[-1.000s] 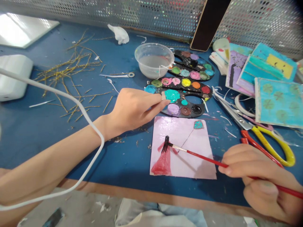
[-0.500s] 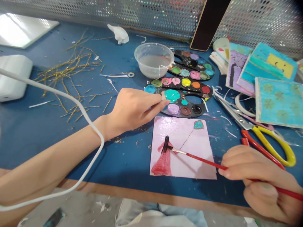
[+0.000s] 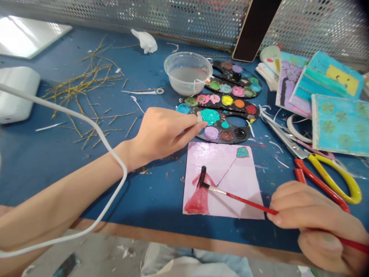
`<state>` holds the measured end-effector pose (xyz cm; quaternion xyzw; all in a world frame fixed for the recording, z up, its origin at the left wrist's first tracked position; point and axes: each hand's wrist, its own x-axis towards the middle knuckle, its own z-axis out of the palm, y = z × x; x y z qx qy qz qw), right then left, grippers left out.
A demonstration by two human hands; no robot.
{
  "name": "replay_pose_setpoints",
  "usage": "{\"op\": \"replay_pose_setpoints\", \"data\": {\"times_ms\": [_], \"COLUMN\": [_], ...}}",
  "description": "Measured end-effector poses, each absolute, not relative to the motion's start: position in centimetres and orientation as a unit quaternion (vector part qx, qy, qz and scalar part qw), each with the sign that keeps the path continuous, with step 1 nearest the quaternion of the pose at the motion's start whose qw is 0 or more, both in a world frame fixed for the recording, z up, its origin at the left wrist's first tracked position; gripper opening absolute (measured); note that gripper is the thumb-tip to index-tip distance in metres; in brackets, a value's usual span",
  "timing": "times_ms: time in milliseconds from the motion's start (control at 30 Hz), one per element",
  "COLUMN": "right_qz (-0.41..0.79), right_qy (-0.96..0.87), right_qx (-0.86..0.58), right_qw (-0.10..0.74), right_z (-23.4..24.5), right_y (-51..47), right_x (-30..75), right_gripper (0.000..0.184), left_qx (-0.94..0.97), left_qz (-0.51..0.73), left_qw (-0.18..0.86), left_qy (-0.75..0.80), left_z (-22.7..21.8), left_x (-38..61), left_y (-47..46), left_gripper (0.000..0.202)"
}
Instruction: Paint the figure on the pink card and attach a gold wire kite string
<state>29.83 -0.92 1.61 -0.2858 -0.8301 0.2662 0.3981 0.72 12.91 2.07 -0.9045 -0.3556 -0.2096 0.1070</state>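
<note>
My right hand (image 3: 314, 223) grips a thin red paintbrush (image 3: 248, 202). Its dark bristles touch the black hair of a figure in a red dress, painted on a small pink square panel (image 3: 230, 200). A thin line runs from the figure to a teal kite at the panel's upper right corner. My left hand (image 3: 167, 132) is closed, finger and thumb pinched at the left edge of a black paint palette (image 3: 230, 109), beside its teal well. A second palette (image 3: 227, 79) lies behind, partly hidden by a clear plastic bowl (image 3: 187, 82) of greyish water.
Scissors (image 3: 319, 161) with red and yellow handles lie right of the panel, near several painted panels (image 3: 340, 130). Gold twisted strands (image 3: 77, 88) are scattered at left. A white cable (image 3: 100, 130) crosses in front of my left forearm. Perforated metal mesh (image 3: 184, 27) stands behind.
The brush tip has slid slightly down the figure's black hair, and my right hand has dropped a little. The left hand stays at the palette.
</note>
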Motion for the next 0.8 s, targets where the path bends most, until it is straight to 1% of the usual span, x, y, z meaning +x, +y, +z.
{"op": "replay_pose_setpoints", "data": {"times_ms": [133, 367, 600, 800], "right_qz": [0.282, 0.26, 0.275, 0.268], "right_qy": [-0.848, -0.841, -0.848, -0.844], "right_qx": [-0.247, -0.28, -0.257, -0.275], "right_qw": [0.375, 0.384, 0.372, 0.373], "right_z": [1.2, 2.4, 1.7, 2.2], "right_y": [-1.1, -0.3, -0.9, -0.7], "right_x": [30.2, 29.2, 29.6, 29.3], "right_gripper": [0.03, 0.027, 0.031, 0.029], "left_qx": [-0.905, -0.905, -0.904, -0.904], "left_qz": [-0.211, -0.221, -0.205, -0.21], "left_qw": [0.103, 0.109, 0.105, 0.109], "left_qy": [-0.354, -0.348, -0.36, -0.355], "left_z": [2.0, 1.9, 2.0, 1.9], "left_x": [0.7, 0.7, 0.7, 0.7], "left_y": [13.0, 13.0, 12.9, 13.0], "left_gripper": [0.046, 0.045, 0.045, 0.046]}}
